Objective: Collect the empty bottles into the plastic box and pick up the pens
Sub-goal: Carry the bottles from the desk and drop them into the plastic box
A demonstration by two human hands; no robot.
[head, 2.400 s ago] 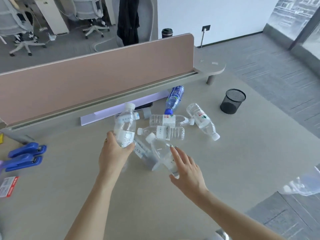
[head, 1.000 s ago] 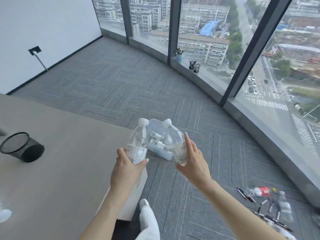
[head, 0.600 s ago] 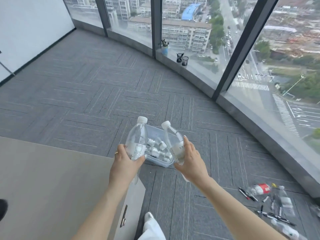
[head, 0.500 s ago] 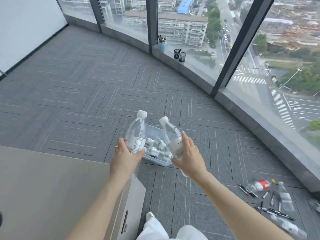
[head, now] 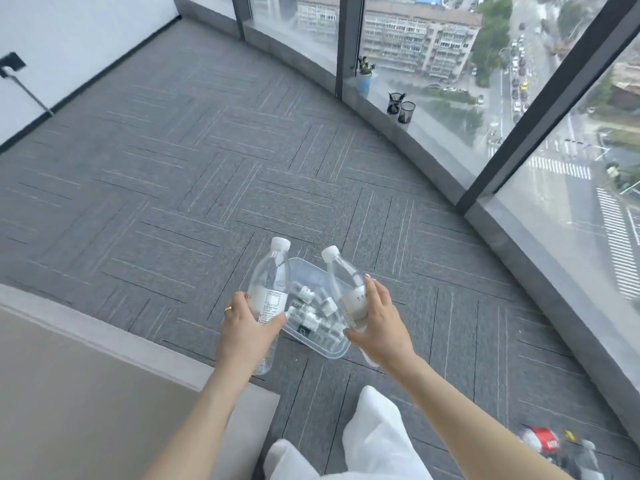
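**A:** Grey carpet [head: 194,174] all the way out to a curved wall of glass, and down at six o'clock we've got white trousers [head: 374,441] stepping forward, beige desk [head: 86,403] filling the seven o'clock corner.

**B:** And both arms are out in front. Talk me through the grips.

**A:** Left hand [head: 247,336], ring on one finger, is wrapped tight round the lower half of a clear bottle [head: 270,289], white cap up and leaning slightly toward one o'clock. Right hand [head: 379,327] is closed on a second bottle [head: 348,289], cap tipped toward eleven o'clock. Both look empty.

**B:** The box?

**A:** Dead centre, on the carpet. Clear plastic box [head: 313,271], seen between and just beyond the two hands, with several capped bottles [head: 311,317] already lying inside. The two held bottles hover above its near side, not in it.

**B:** Anything at five o'clock?

**A:** Blurred clutter on the floor at the bottom right, including a red-labelled bottle [head: 543,443]. Too smeared to pick out any pens.

**B:** Further out?

**A:** On the window ledge toward one o'clock, two black mesh cups [head: 401,109] side by side, a small potted plant [head: 364,77] left of them. Beyond the glass, rooftops and a street far below. White wall [head: 69,36] at ten o'clock.
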